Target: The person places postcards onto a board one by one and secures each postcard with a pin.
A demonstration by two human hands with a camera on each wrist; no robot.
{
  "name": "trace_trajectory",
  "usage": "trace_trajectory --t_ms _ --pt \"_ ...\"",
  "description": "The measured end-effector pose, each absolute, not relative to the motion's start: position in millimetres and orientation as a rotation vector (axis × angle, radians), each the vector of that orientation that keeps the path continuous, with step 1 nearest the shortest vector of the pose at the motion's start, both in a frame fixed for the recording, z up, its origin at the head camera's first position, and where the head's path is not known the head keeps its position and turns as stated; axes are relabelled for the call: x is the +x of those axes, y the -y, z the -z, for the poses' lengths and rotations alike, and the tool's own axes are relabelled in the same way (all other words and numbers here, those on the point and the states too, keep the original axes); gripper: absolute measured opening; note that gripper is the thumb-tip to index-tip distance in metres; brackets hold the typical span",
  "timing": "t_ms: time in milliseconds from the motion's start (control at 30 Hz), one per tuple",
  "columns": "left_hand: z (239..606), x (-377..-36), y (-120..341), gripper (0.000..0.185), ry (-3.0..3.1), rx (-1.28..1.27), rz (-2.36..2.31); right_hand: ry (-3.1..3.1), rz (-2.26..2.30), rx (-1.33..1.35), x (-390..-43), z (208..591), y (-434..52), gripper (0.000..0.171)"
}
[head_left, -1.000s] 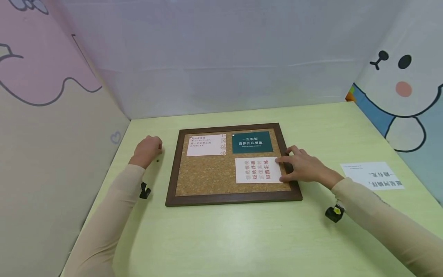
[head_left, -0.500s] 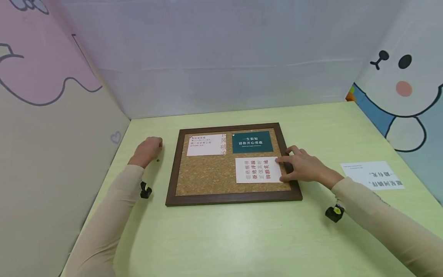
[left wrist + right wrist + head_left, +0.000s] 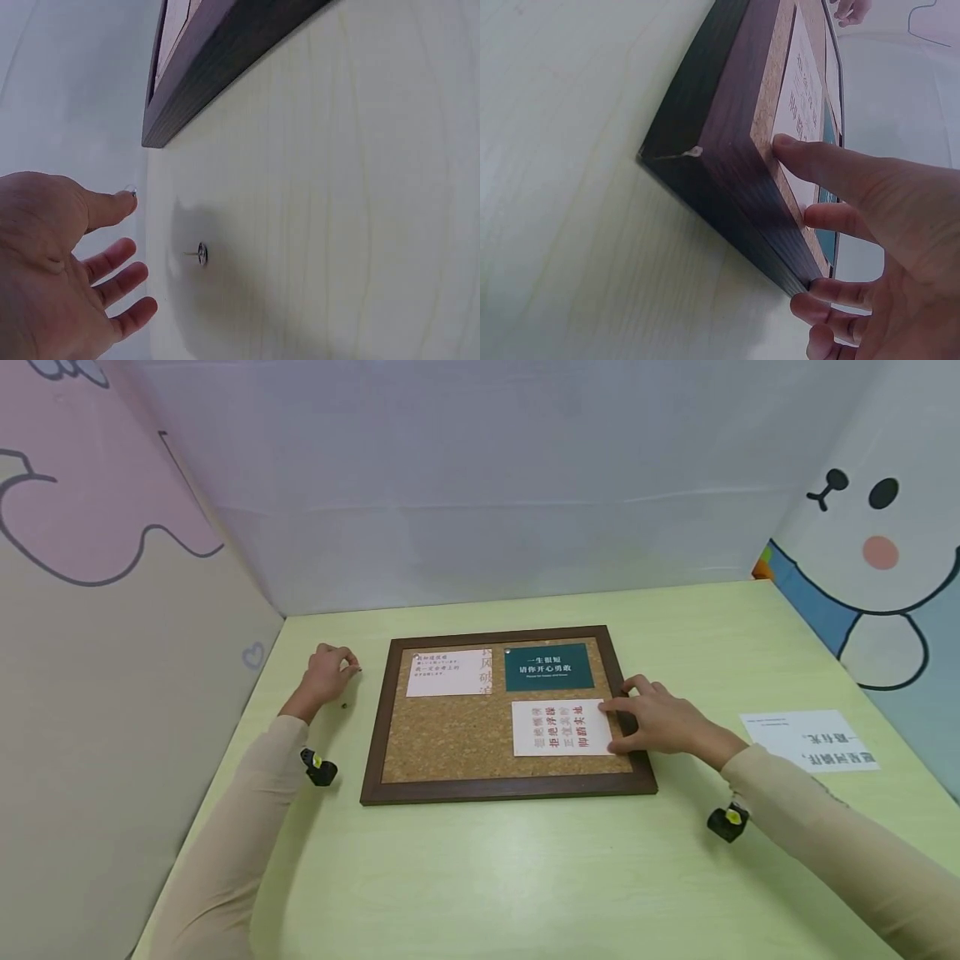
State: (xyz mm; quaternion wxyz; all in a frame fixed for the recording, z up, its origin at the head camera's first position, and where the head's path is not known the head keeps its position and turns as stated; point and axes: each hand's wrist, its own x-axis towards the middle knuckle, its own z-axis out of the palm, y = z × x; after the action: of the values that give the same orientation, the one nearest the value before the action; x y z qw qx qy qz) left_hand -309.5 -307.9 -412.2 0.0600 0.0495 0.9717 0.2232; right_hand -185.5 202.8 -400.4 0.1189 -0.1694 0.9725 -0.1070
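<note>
- Nearest you, your right sleeve (image 3: 825, 843) and left sleeve (image 3: 232, 852) reached in over the table (image 3: 480, 893), each with a black wrist camera, one right (image 3: 726, 822), one left (image 3: 321, 770).
- The board (image 3: 510, 790), cork in a dark brown frame, lay flat before you.
- A loose card (image 3: 810, 741) lay on the table to its right, near your right forearm, its print upside down to you.
- On the board's near right part was the lower card (image 3: 558, 727), its red and grey print turned sideways.
- Your right hand (image 3: 663, 722) was loosely spread, thumb and index tips resting on that card's right side, the other fingers by the frame's outer edge.
- Left of the board, a loose tack (image 3: 202, 253) sat on the table, its point sticking out sideways.
- Just beyond it, your left hand (image 3: 327, 675) pinched a small pin (image 3: 130, 190) at the thumb tip; its shape hardly showed.
- On the board's far half were a white card (image 3: 450, 673), left, and a green card (image 3: 549, 667), right.
- Behind everything hung a pale backdrop (image 3: 480, 527).
</note>
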Motion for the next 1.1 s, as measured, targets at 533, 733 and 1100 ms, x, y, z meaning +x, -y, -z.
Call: trace_trajectory --t_ms 533,733,1100 --pt "408.9 -316.1 257.2 0.020 -2.845 0.159 -0.888 -2.841 0.314 -0.488 -185.2 400.6 -203.1 0.067" --pt "409.3 -317.0 221.8 0.020 -2.812 0.244 -0.964 -2.846 0.308 -0.489 -186.7 403.3 -203.5 0.068" --pt "402.9 -301.1 155.0 0.018 -2.832 0.575 -0.761 -2.852 0.307 -0.493 -185.9 403.3 -203.6 0.067"
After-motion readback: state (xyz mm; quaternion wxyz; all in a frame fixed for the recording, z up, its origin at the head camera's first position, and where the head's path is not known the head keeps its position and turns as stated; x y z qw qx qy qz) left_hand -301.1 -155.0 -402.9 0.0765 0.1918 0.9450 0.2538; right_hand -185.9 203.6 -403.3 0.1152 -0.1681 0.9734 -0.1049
